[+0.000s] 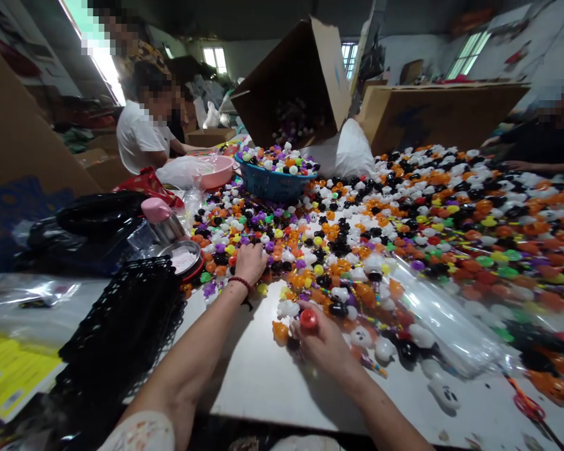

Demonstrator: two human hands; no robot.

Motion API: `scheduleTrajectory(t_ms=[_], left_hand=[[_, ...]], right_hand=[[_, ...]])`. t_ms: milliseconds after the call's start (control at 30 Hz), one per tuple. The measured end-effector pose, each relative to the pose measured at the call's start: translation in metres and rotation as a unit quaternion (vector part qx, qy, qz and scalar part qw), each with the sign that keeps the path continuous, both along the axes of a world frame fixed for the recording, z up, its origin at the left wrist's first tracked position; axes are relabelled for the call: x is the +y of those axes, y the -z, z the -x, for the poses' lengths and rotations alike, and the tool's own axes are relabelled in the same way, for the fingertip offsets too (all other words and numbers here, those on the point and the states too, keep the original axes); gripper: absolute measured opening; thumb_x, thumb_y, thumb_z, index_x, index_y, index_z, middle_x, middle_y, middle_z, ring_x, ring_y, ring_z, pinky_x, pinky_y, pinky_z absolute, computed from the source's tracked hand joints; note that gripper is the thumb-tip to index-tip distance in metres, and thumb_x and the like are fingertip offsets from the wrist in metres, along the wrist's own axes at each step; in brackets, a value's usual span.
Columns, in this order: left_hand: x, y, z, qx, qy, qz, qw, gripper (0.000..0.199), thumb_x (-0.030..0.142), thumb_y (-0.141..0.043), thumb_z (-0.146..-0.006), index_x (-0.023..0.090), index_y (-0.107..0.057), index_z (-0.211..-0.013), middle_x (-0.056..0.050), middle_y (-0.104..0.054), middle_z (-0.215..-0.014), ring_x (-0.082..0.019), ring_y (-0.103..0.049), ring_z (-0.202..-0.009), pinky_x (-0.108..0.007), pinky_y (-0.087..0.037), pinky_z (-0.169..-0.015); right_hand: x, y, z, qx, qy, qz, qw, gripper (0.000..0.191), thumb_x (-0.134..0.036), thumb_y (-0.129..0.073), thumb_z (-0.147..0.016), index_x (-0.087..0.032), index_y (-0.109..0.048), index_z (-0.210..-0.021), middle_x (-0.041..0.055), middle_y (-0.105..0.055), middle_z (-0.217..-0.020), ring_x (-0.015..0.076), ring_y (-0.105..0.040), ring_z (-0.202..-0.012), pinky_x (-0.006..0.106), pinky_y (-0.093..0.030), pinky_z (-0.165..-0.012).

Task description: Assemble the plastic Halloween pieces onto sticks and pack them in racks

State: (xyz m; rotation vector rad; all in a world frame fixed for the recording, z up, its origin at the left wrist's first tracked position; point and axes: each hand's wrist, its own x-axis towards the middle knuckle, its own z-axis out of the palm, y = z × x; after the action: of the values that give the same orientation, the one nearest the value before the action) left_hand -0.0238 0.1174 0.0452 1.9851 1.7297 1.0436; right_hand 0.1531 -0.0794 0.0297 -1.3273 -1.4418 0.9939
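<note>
Holding right hand (323, 339): fingers curled round a red toy (309, 318), round end upward, long axis hidden.
Left hand (250, 263): among toys (341, 267), cannot tell if pinching.

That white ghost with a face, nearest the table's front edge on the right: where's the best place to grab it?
Probably by the two sides of the white ghost's rounded body, coming down from the near side. Bare tabletop lies between it and the front edge, while other pieces crowd its far side.
</note>
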Motion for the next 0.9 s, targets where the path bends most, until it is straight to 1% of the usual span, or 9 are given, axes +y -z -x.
scheduleTrajectory(t_ms=[67, 133, 233, 300, 400, 467, 567, 767, 900], left_hand=[[-0.011, -0.004, 0.003, -0.055, -0.017, -0.004, 0.998, 0.026, 0.031, -0.066, -0.078, 0.018, -0.062, -0.101, -0.012, -0.065, -0.100, -0.028, -0.058, -0.100, -0.042, -0.044, -0.093], [-0.031, -0.009, 0.007, -0.205, -0.002, 0.042, 0.978, 0.033, 0.036, -0.064, -0.079, 0.019, -0.058, -0.107, -0.009, -0.064, -0.102, -0.023, -0.061, -0.091, -0.036, -0.048, -0.082], [-0.075, -0.015, 0.013, -0.467, 0.108, 0.199, 0.855, 0.037, 0.035, -0.067, -0.077, 0.019, -0.059, -0.109, -0.005, -0.064, -0.095, -0.015, -0.060, -0.077, -0.024, -0.046, -0.065], [-0.104, -0.016, 0.015, -0.538, 0.159, 0.278, 0.780, 0.039, 0.036, -0.067, -0.079, 0.018, -0.060, -0.113, -0.005, -0.066, -0.094, -0.011, -0.057, -0.071, -0.019, -0.040, -0.057], [-0.138, -0.014, 0.016, -0.575, 0.166, 0.320, 0.735, 0.033, 0.037, -0.066, -0.083, 0.020, -0.059, -0.110, -0.003, -0.066, -0.088, -0.008, -0.051, -0.062, -0.016, -0.032, -0.049], [-0.152, -0.011, 0.015, -0.571, 0.168, 0.326, 0.735, 0.026, 0.039, -0.063, -0.086, 0.022, -0.057, -0.104, -0.001, -0.065, -0.083, -0.008, -0.049, -0.058, -0.016, -0.031, -0.048], [-0.162, -0.008, 0.013, -0.535, 0.176, 0.313, 0.765, 0.022, 0.040, -0.062, -0.087, 0.022, -0.058, -0.099, 0.002, -0.059, -0.080, -0.008, -0.047, -0.060, -0.018, -0.036, -0.051], [-0.169, -0.006, 0.008, -0.451, 0.197, 0.289, 0.821, 0.021, 0.039, -0.059, -0.089, 0.022, -0.060, -0.102, 0.003, -0.054, -0.082, -0.008, -0.044, -0.063, -0.019, -0.037, -0.056], [-0.171, -0.005, 0.007, -0.414, 0.205, 0.289, 0.839, 0.026, 0.042, -0.059, -0.088, 0.023, -0.060, -0.107, 0.004, -0.054, -0.079, -0.009, -0.044, -0.063, -0.019, -0.036, -0.056]], right_hand=[[0.000, -0.002, -0.002, 0.024, -0.003, 0.011, 1.000, 0.041, -0.039, -0.059, -0.090, -0.022, -0.064, -0.127, 0.0060, -0.074, -0.097, 0.0233, -0.068, -0.087, 0.035, -0.056, -0.075], [0.000, -0.010, -0.004, 0.045, -0.015, 0.022, 0.999, 0.039, -0.041, -0.061, -0.090, -0.021, -0.069, -0.123, 0.0069, -0.075, -0.101, 0.0239, -0.069, -0.092, 0.037, -0.057, -0.080], [-0.001, -0.027, -0.007, 0.070, -0.005, 0.039, 0.997, 0.038, -0.042, -0.068, -0.085, -0.020, -0.074, -0.115, 0.0088, -0.075, -0.107, 0.0255, -0.069, -0.098, 0.039, -0.056, -0.087], [-0.001, -0.037, -0.008, 0.083, 0.013, 0.049, 0.995, 0.038, -0.043, -0.072, -0.081, -0.019, -0.076, -0.109, 0.0097, -0.076, -0.105, 0.0261, -0.070, -0.095, 0.040, -0.057, -0.085], [-0.001, -0.045, -0.011, 0.083, 0.017, 0.046, 0.995, 0.036, -0.043, -0.076, -0.076, -0.019, -0.079, -0.103, 0.0096, -0.077, -0.098, 0.0253, -0.071, -0.088, 0.039, -0.058, -0.080], [-0.003, -0.046, -0.012, 0.067, 0.003, 0.038, 0.997, 0.032, -0.042, -0.076, -0.077, -0.020, -0.079, -0.100, 0.0080, -0.077, -0.096, 0.0233, -0.070, -0.085, 0.036, -0.056, -0.079], [-0.007, -0.045, -0.012, 0.035, -0.019, 0.034, 0.999, 0.024, -0.039, -0.073, -0.081, -0.023, -0.080, -0.097, 0.0048, -0.077, -0.091, 0.0196, -0.069, -0.080, 0.031, -0.054, -0.074], [-0.014, -0.044, -0.013, -0.041, -0.028, -0.033, 0.998, 0.018, -0.034, -0.070, -0.085, -0.020, -0.078, -0.092, 0.0038, -0.074, -0.082, 0.0170, -0.066, -0.073, 0.028, -0.049, -0.068], [-0.017, -0.047, -0.019, -0.122, -0.066, -0.073, 0.988, 0.014, -0.024, -0.064, -0.088, -0.020, -0.077, -0.093, 0.0045, -0.074, -0.086, 0.0175, -0.067, -0.077, 0.028, -0.049, -0.071]])
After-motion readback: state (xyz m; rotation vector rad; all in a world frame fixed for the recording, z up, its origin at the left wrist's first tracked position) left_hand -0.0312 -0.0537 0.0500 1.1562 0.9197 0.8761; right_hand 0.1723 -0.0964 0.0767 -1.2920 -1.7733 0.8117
